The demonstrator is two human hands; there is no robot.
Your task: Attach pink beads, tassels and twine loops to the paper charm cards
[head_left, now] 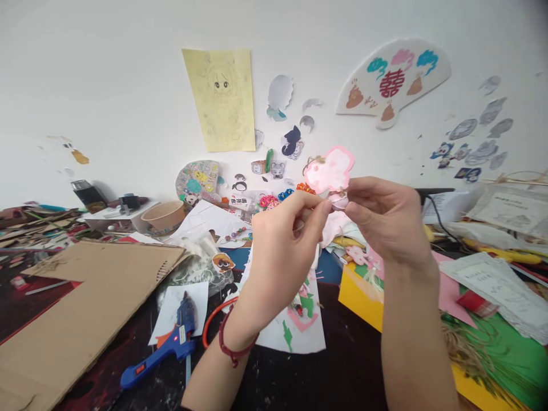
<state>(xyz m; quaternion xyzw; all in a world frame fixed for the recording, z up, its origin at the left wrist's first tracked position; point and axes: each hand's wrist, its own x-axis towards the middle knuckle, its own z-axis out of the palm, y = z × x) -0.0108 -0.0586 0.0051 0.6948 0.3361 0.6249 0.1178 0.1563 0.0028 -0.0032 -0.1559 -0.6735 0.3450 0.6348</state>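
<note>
A pink-edged white paper shape (pixel 331 170) is held up in front of the wall, with a bit of brown twine at its left side. Just under it is a small pale pink piece (pixel 339 201), pinched between both hands. My left hand (pixel 286 245) has its thumb and fingers closed on the left side of that piece, and a dark red braided bracelet (pixel 226 337) circles the wrist. My right hand (pixel 385 220) grips the right side, thumb below and fingers behind the paper shape. The fingertips partly hide how the pieces join.
A blue glue gun (pixel 165 348) lies on white paper at the lower left, beside a large cardboard sheet (pixel 85 308). White paper with scraps (pixel 295 337) lies below the hands. Coloured sheets (pixel 363 297) and twine are at right; drawings cover the wall.
</note>
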